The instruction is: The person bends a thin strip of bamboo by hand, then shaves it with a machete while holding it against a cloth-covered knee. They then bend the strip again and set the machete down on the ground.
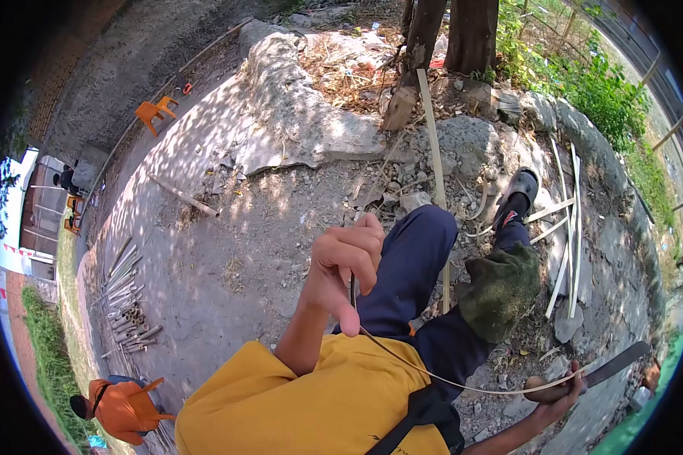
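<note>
My left hand (349,262) is raised over my lap, its fingers curled around one end of a thin bamboo strip (440,377). The strip bows down across my yellow shirt and runs to the lower right. There my right hand (571,390) grips the brown wooden handle of a knife (615,365), whose broad dark blade points right. The strip's other end lies along the handle and blade, by my right fingers. A dark green cloth (501,292) covers part of my leg. Between my legs, a long bamboo slat (435,152) slants up against the tree base.
Split bamboo strips (573,235) lie on the ground at right. Several cut bamboo pieces (129,303) are piled at left, near a single pole (182,196). A rough concrete ledge (319,133) surrounds the tree trunks (470,38). An orange stool (155,112) stands upper left; a person in orange (121,409) sits lower left.
</note>
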`<state>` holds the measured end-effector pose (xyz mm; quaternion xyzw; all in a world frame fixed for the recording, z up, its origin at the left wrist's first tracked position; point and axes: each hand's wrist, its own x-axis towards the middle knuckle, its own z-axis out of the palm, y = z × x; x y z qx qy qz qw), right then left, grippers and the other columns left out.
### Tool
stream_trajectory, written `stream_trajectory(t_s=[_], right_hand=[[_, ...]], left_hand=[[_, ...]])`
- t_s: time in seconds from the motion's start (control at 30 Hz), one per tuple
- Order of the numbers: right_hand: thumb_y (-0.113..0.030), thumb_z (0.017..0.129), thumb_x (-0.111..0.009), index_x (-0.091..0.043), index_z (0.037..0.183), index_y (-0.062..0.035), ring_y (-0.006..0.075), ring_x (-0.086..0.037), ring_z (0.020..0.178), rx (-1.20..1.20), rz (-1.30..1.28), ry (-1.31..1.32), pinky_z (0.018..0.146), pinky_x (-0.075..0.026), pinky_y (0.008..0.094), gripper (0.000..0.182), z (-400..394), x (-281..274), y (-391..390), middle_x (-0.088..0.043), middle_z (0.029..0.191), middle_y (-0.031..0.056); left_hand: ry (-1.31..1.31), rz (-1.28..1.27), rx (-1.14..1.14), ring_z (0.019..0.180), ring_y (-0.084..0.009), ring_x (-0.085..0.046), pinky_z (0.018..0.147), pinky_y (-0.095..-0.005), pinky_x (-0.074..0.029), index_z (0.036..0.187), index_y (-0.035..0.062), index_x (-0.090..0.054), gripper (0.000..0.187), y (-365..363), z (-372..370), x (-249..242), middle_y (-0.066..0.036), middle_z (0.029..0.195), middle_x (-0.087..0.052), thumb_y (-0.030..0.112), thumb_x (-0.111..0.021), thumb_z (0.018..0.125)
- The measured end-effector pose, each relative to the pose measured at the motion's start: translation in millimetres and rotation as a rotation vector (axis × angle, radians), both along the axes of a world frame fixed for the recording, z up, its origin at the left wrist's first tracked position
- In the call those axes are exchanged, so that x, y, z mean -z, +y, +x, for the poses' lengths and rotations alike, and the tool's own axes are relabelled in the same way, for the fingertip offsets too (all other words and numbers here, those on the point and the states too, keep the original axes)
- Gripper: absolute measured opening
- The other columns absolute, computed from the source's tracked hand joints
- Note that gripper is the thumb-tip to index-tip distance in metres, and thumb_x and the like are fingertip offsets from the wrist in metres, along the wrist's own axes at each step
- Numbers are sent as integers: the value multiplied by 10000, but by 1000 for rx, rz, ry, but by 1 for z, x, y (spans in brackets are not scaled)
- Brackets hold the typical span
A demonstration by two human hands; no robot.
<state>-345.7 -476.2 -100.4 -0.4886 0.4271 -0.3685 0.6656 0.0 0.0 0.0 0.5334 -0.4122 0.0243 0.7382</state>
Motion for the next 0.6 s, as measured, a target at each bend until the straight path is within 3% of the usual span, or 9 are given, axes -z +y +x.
stream_trajectory(t_s=[0.1, 0.17, 0.3, 0.37, 0.5, 0.57, 0.6], right_hand=[[-297, 1036, -605, -622, 1360, 23, 72, -606, 993, 81, 6, 10, 830, -484, 232, 456, 7, -1, 14, -698, 1285, 78], [-289, 1035, -603, -599, 1375, 20, 74, -610, 989, 129, 2, 9, 824, -482, 233, 459, 9, -5, 14, -703, 1275, 76], [-280, 1031, -606, -569, 1400, 17, 74, -615, 978, 187, -1, 33, 814, -481, 228, 475, 20, -25, 27, -707, 1266, 74], [-271, 1027, -611, -534, 1434, 14, 74, -616, 979, 185, -34, 57, 811, -475, 223, 503, 16, -26, 23, -701, 1281, 78], [-283, 1015, -616, -605, 1354, 29, 112, -601, 1064, 147, -51, 43, 912, -456, 264, 461, -14, -7, -8, -696, 1285, 87], [-253, 1004, -626, -632, 1324, 38, 83, -572, 912, 87, 9, -25, 800, -450, 233, 433, -25, -1, -20, -693, 1230, 76], [-253, 1004, -626, -632, 1324, 38, 83, -572, 912, 89, 6, -26, 800, -450, 233, 433, -20, -6, -15, -693, 1230, 76]], left_hand=[[-124, 100, 72, 672, -145, -468, 803, -346, -294, 647, 147, -637, 572, 16, 1, -20, 53, 710, -535, 629, -944, 682], [-215, 256, 54, 679, -149, -467, 805, -359, -289, 650, 144, -647, 586, 23, 0, -28, 56, 724, -523, 626, -975, 582], [-247, 338, -3, 672, -151, -432, 783, -368, -247, 662, 167, -688, 554, 31, -8, -41, 61, 720, -500, 650, -955, 619], [-264, 486, -28, 725, -148, -501, 851, -381, -285, 662, 169, -676, 488, 37, -10, -50, 72, 746, -532, 522, -1002, 574], [-303, 635, -130, 766, -135, -536, 875, -399, -280, 662, 186, -682, 421, 40, -18, -62, 79, 769, -551, 460, -997, 613], [-350, 786, -244, 790, -124, -556, 893, -407, -275, 661, 195, -689, 391, 41, -21, -63, 88, 789, -565, 449, -984, 627], [-351, 783, -243, 790, -124, -556, 893, -407, -275, 661, 195, -689, 391, 40, -22, -62, 88, 789, -565, 449, -984, 627]])
